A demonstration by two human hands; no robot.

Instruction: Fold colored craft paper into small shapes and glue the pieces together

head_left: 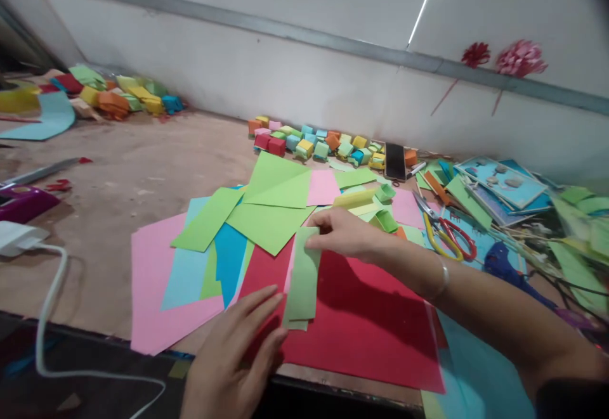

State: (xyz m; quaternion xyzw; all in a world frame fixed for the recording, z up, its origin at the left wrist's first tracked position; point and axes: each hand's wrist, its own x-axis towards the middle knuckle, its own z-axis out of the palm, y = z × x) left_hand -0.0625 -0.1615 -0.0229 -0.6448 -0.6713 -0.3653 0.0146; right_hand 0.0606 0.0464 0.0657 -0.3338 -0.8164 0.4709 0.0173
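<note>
Between the thumb and fingers of my right hand [333, 232] is the upper end of a pale green paper strip [303, 283]. A second green edge shows beneath the strip's lower end. My left hand [238, 349] rests open just left of the strip, its fingers stretched over a red paper sheet [371, 324]. Bright green paper pieces [269, 219] overlap just beyond my right hand. Pink sheets [152, 279], with light blue and darker blue paper on them, spread to the left.
Small folded paper cubes [321, 149] line the wall, with a phone [394, 161] beside them. Scissors [445, 232] and a blue glue gun [504, 267] lie at right. A white charger cable [45, 305] hangs over the front edge at left. Paper flowers [521, 59] stand against the wall.
</note>
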